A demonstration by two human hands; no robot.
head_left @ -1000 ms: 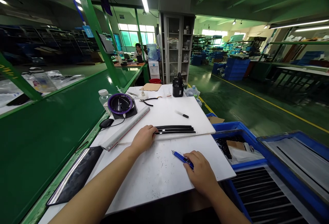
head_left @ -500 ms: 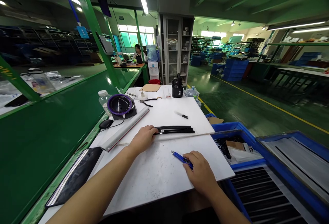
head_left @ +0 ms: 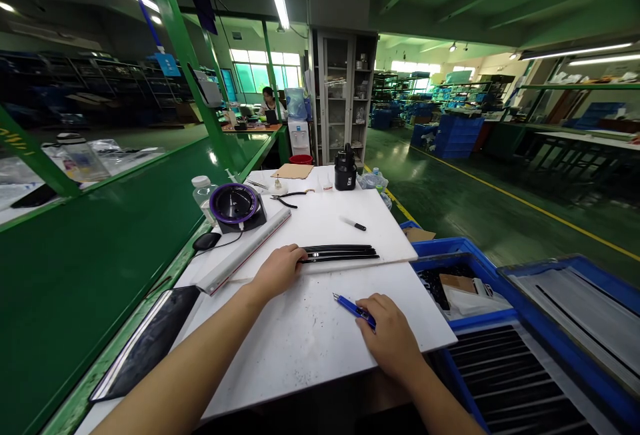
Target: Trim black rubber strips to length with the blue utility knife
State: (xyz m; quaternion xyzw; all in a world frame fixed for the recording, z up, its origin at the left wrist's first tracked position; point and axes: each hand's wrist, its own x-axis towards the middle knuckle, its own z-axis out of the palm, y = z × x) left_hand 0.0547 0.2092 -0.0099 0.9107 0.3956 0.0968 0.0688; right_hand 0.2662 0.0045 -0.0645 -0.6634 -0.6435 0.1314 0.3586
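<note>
Several thin black strips (head_left: 345,252) lie side by side along the near edge of a white board (head_left: 320,222). My left hand (head_left: 281,268) is closed over their left ends, which its fingers hide. Lower right, my right hand (head_left: 389,328) grips a blue utility knife (head_left: 354,310) low over the white table (head_left: 300,342), its tip pointing up and left, apart from the strips. Beyond the strips lies a small knife with a black handle (head_left: 359,226). A triangular-section ruler (head_left: 247,248) slants left of my left hand.
A round black device with a purple rim (head_left: 234,203), a mouse (head_left: 206,241), pliers (head_left: 285,200), a bottle (head_left: 203,192) and a black container (head_left: 345,172) stand or lie farther back. Blue bins (head_left: 450,245) adjoin the table's right side. A person (head_left: 270,105) sits far off.
The strips beside my left fingers have shifted slightly, with the front ones now a little farther apart. My right hand and the blue utility knife have stayed in place.
</note>
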